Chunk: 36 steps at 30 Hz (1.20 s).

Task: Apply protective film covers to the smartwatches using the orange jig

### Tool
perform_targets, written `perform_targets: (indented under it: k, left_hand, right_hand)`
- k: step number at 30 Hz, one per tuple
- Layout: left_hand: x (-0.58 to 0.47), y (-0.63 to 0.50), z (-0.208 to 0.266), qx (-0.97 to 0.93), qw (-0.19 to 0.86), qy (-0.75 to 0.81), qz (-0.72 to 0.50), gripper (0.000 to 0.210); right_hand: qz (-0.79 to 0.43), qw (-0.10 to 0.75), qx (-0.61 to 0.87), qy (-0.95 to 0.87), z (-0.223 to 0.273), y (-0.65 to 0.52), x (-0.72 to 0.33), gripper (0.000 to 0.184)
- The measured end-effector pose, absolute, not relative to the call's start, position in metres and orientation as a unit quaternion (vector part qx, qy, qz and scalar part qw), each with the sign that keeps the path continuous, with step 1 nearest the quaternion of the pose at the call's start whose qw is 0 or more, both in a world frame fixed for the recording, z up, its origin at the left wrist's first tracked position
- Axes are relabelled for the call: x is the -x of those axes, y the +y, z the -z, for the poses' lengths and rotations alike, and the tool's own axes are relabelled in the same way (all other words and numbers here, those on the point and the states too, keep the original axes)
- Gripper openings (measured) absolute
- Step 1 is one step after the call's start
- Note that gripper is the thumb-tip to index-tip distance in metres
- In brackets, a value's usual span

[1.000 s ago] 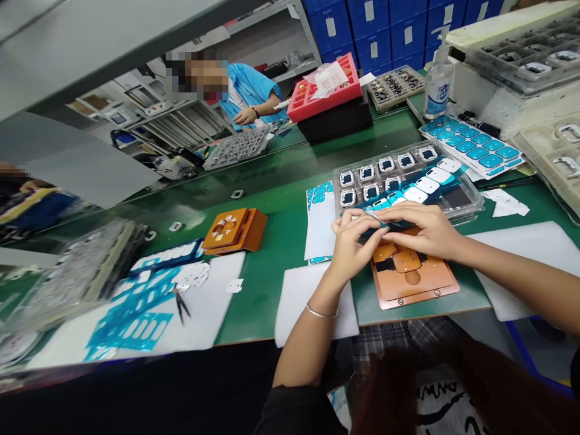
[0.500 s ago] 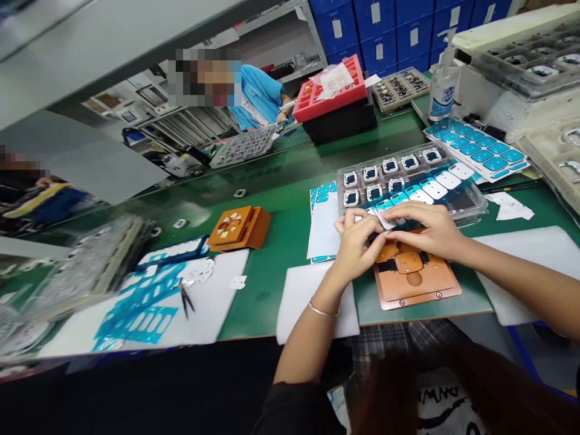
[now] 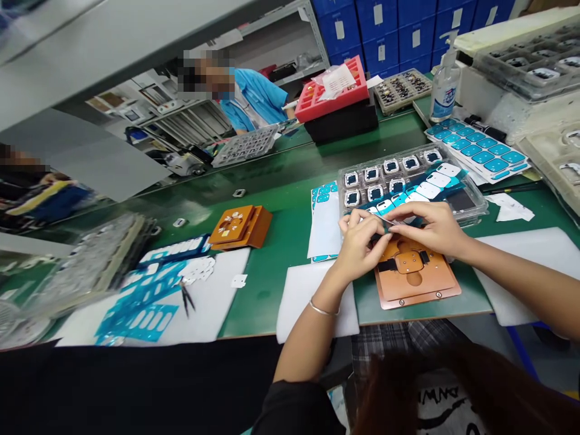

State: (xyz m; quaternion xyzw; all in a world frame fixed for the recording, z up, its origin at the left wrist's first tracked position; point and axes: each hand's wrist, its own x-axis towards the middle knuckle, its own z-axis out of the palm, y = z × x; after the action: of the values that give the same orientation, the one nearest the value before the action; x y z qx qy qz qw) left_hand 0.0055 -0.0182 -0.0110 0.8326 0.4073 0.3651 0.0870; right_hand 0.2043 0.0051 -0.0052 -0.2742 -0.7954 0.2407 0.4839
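Note:
My left hand (image 3: 362,244) is closed at the near end of a blue film strip (image 3: 399,198) that carries a row of white stickers (image 3: 438,179). The strip slants up and away over a clear plastic tray (image 3: 481,208) holding several white square-framed parts (image 3: 371,174). My right hand (image 3: 428,228) pinches thumb to forefinger beside the left fingertips. Between them a thin pale edge shows, apparently a white sticker turned edge-on; fingers hide most of it. Just below the hands lies an orange fixture plate (image 3: 417,284) with a raised centre and black pads.
White foam sheets (image 3: 312,302) flank the fixture. To the left are another orange fixture (image 3: 238,226), tweezers (image 3: 186,297) and blue film scraps (image 3: 136,320). A pump bottle (image 3: 443,99), blue sticker sheets (image 3: 480,148) and a red tray (image 3: 333,96) stand farther back. A person in blue (image 3: 256,96) sits opposite.
The blue film strip has turned slightly, its far end shifting left. My hands have moved a little, and the white piece between my fingertips shows less of its face.

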Motion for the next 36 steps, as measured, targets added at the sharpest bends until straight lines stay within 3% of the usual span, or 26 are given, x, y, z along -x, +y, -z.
perform_targets:
  k: [11,16,22,26,31,36]
  left_hand:
    - [0.0,-0.014,0.008,-0.776,0.182,0.451,-0.402,0.025]
    - [0.007,-0.007,0.006,-0.713,0.195,0.551,-0.388,0.02]
    - [0.006,-0.008,0.002,-0.664,0.054,0.677,-0.313,0.028]
    - [0.009,-0.01,0.007,-0.684,-0.022,0.649,-0.333,0.028]
    - [0.011,-0.009,0.011,-0.734,-0.042,0.541,-0.409,0.025]
    - [0.007,-0.009,0.007,-0.77,-0.043,0.472,-0.427,0.021]
  right_hand:
    - [-0.217,0.634,0.335,-0.663,-0.018,0.014,-0.229,0.012]
    - [-0.336,0.502,0.379,-0.701,-0.04,0.012,-0.256,0.013]
    - [-0.463,0.318,0.361,-0.745,-0.029,-0.009,-0.239,0.019]
    - [-0.402,0.268,0.338,-0.807,-0.017,-0.02,-0.226,0.015]
    - [-0.256,0.241,0.312,-0.882,-0.015,-0.019,-0.229,0.009]
    - [-0.244,0.206,0.322,-0.891,-0.015,-0.016,-0.232,0.003]
